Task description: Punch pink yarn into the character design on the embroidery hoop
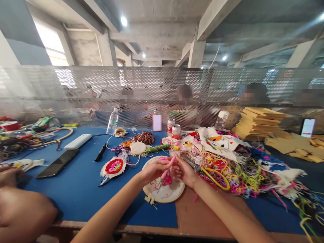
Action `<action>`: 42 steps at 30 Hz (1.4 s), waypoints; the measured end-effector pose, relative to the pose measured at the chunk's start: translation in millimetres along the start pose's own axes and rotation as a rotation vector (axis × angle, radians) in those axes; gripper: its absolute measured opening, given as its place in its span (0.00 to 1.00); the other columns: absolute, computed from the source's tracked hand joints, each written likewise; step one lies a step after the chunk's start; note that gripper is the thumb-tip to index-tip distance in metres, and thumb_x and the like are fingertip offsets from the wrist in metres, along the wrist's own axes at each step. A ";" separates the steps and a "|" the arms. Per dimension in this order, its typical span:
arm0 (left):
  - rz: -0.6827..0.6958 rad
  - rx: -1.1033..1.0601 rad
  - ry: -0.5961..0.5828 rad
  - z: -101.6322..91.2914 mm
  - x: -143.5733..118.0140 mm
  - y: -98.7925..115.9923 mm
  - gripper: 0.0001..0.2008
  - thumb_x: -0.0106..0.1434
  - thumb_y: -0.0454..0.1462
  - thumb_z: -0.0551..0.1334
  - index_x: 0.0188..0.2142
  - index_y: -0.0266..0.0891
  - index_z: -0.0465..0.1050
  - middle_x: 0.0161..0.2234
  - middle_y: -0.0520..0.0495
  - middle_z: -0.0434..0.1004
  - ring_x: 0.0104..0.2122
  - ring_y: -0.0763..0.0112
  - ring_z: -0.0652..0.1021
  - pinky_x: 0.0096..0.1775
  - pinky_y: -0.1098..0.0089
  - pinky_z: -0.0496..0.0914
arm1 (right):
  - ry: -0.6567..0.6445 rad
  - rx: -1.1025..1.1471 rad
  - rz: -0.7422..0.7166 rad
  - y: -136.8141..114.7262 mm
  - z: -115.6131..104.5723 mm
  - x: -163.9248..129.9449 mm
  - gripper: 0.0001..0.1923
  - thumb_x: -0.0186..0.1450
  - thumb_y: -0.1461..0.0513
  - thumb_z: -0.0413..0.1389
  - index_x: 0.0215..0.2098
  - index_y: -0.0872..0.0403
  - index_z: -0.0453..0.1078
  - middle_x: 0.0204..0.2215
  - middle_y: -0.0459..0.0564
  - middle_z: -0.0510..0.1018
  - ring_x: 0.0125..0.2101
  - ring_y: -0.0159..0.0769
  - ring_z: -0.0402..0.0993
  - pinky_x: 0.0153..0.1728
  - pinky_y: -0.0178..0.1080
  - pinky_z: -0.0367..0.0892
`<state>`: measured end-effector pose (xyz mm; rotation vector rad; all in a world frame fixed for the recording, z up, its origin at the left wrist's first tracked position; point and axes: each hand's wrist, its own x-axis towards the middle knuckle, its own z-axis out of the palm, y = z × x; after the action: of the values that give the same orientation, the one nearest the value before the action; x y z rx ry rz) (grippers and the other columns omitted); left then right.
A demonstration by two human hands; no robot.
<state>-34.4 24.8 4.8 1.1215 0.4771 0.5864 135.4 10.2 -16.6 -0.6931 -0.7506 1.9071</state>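
My left hand (152,170) and my right hand (184,171) meet over a round embroidery hoop (174,194) with white cloth that lies on the table edge. A pink punch-needle tool (167,170) runs slanting between them; my left hand's fingers grip it, and my right hand pinches at its upper end, possibly on thread. Pink stitching shows on the cloth under the hands.
A heap of coloured yarn (235,172) lies right of the hoop. A finished red round piece (113,166), a black phone (57,163), two cans (173,129), a bottle (112,121) and stacked cardboard (258,123) sit on the blue table (83,189). Another person's arm (22,209) is at left.
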 end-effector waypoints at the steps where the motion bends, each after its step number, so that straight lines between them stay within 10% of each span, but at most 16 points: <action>1: 0.001 0.004 0.001 0.1 -0.2 0.2 0.12 0.53 0.36 0.65 0.37 0.32 0.74 0.24 0.48 0.72 0.20 0.77 0.69 0.24 0.75 0.60 | 0.020 0.000 -0.005 0.1 -0.7 0.4 0.20 0.54 0.48 0.60 0.32 0.56 0.69 0.10 0.34 0.52 0.12 0.20 0.40 0.13 0.27 0.39; 7: -0.023 0.065 -0.006 4.0 -1.0 4.5 0.09 0.53 0.37 0.64 0.23 0.32 0.71 0.13 0.52 0.63 0.16 0.79 0.63 0.21 0.75 0.55 | 0.056 -0.094 -0.210 -0.8 -7.4 1.1 0.15 0.50 0.53 0.64 0.29 0.56 0.72 0.10 0.33 0.52 0.12 0.18 0.40 0.12 0.25 0.41; 14: -0.043 0.073 0.045 3.4 0.5 3.2 0.07 0.52 0.36 0.64 0.27 0.30 0.73 0.15 0.52 0.65 0.16 0.80 0.64 0.21 0.76 0.55 | 0.241 -0.314 -0.423 -3.5 -10.0 3.2 0.15 0.45 0.54 0.66 0.27 0.54 0.76 0.25 0.46 0.77 0.26 0.33 0.72 0.31 0.36 0.68; 42: -0.079 0.086 0.038 2.2 1.1 1.5 0.08 0.51 0.36 0.65 0.28 0.30 0.74 0.17 0.50 0.68 0.17 0.79 0.66 0.22 0.76 0.58 | 0.269 -0.345 -0.456 -6.6 -12.2 1.4 0.14 0.50 0.51 0.63 0.27 0.51 0.71 0.21 0.43 0.75 0.23 0.34 0.73 0.28 0.38 0.70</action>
<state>-32.4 24.5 6.9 1.1697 0.5812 0.5225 147.3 16.5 -19.9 -0.8827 -0.9790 1.2566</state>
